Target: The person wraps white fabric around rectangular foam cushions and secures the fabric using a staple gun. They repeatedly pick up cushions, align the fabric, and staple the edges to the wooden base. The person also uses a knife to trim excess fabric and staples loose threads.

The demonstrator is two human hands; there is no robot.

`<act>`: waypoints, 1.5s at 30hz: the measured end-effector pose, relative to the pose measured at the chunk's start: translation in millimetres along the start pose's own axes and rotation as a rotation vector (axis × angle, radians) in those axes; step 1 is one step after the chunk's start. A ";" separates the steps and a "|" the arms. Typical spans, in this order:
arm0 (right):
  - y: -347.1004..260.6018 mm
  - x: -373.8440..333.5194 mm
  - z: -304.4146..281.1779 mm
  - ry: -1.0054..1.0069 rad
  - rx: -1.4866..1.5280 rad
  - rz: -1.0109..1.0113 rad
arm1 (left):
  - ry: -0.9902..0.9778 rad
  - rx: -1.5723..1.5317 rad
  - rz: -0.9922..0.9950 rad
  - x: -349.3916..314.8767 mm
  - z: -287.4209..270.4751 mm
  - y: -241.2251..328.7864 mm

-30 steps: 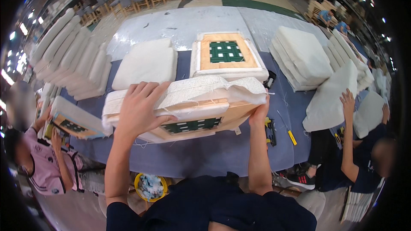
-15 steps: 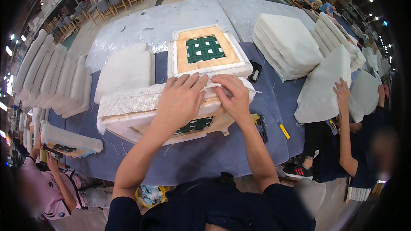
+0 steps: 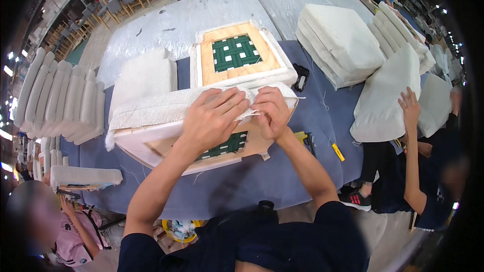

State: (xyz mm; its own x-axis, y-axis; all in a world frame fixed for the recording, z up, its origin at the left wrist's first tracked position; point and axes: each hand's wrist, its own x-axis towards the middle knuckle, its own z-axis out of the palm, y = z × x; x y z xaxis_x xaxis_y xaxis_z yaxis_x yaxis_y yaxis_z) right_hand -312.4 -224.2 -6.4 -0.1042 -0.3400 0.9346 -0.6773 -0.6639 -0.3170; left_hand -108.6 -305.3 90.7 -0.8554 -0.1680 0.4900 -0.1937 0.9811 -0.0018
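A seat cushion with a white woven fabric cover [image 3: 146, 114] stands on edge before me, its wooden underside and green webbing [image 3: 224, 147] facing me. My left hand [image 3: 214, 116] is closed over the cover along the top edge, fingers bent onto the cloth and thumb on the near side. Just right of it, my right hand [image 3: 272, 112] pinches the cover's edge between thumb and fingers. The cloth is bunched between the two hands. Behind lies another seat [image 3: 237, 74], underside up, its wood frame and green webbing showing.
A blue-covered table [image 3: 322, 136] carries a yellow-handled tool [image 3: 338, 152], a black object [image 3: 301, 78] and a partly hidden staple gun [image 3: 308, 142]. White cushions [image 3: 338, 40] are stacked at right, more [image 3: 60, 100] at left. Co-workers handle cushions on both sides. A yellow bucket [image 3: 180, 229] stands below.
My right hand has curled from spread fingers into a tighter pinch on the cover's edge. The cushion has tipped slightly, and the fabric strip lies further over the frame's edge.
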 end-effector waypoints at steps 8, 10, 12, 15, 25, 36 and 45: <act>-105.1 -37.8 10.7 0.338 -0.083 0.352 | 0.010 0.039 -0.030 -19.9 -14.5 13.9; -137.2 -43.4 2.7 0.228 0.400 1.028 | -0.004 0.047 -0.008 -16.4 -14.5 26.7; -135.8 -48.1 13.7 0.294 0.442 1.113 | -0.029 0.046 0.065 -14.1 -15.8 42.2; -146.7 -18.6 17.8 0.064 0.230 1.253 | -0.103 0.107 0.095 -46.0 -31.7 50.8; -177.5 -71.0 35.0 0.333 0.448 1.299 | -0.757 -0.544 0.151 22.1 -65.5 -6.5; -192.9 -51.7 32.0 0.480 0.478 1.227 | -0.786 -0.898 -0.032 14.6 -19.9 -16.7; -175.2 -73.3 34.3 0.451 0.443 1.134 | -0.736 -0.637 0.074 35.2 -27.7 -8.4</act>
State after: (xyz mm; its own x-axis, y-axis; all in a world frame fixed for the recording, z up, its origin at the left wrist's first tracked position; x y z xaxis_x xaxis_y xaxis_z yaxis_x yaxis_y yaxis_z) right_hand -161.1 -105.8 -24.9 -0.7504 -0.6586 0.0560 0.2375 -0.3477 -0.9070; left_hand -123.7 -316.8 132.0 -0.9831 0.0899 -0.1595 -0.0167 0.8234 0.5672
